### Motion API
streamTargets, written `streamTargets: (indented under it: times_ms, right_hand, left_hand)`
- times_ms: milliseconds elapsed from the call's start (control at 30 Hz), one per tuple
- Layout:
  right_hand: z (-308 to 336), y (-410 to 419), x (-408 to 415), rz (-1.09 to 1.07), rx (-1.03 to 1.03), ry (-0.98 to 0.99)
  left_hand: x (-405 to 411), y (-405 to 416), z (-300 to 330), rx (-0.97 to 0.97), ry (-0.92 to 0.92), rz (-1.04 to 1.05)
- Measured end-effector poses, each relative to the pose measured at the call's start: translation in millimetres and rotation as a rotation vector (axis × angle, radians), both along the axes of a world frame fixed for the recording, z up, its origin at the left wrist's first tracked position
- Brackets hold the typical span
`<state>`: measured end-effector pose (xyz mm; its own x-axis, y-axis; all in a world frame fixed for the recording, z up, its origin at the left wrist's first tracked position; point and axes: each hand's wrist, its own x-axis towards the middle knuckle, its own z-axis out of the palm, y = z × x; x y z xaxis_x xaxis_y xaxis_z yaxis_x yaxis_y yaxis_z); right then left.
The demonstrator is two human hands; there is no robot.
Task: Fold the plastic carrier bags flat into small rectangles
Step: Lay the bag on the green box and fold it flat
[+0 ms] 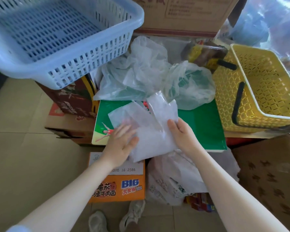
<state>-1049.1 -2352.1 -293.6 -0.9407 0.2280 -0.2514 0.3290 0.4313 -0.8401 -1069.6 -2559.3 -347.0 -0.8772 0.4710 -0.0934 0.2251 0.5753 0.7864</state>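
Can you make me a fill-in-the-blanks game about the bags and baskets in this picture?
1. The white bag being folded lies on a ____ board.
2. The basket to the right of the board is ____.
3. The basket at the upper left is ____.
4. The left hand lies ____ on the bag, while the right hand holds its edge.

Missing words: green; yellow; blue; flat

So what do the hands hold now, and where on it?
The right hand holds the white bag at its right edge. The left hand only presses flat on its left side.
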Motion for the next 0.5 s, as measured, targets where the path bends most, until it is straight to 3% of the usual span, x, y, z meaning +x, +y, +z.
streamTargets:
  times_ms: [300, 400, 500]
  right_hand:
    - [-11.0, 24.8, 5.5, -0.063, 0.228, -0.129]
    - [-20.6, 25.7, -5.1, -0.075, 0.305, -0.165]
    - [-31.1, 20.9, -18.1, -0.037, 0.393, -0.250]
  left_hand:
    - [-20.9, 42.1, -9.1, 0.017, -0.006, -0.295]
    - [-21.8, 46.9, 0.3, 0.073, -0.073, -0.224]
    - [-16.5, 43.8, -3.5, 0.008, 0.066, -0.145]
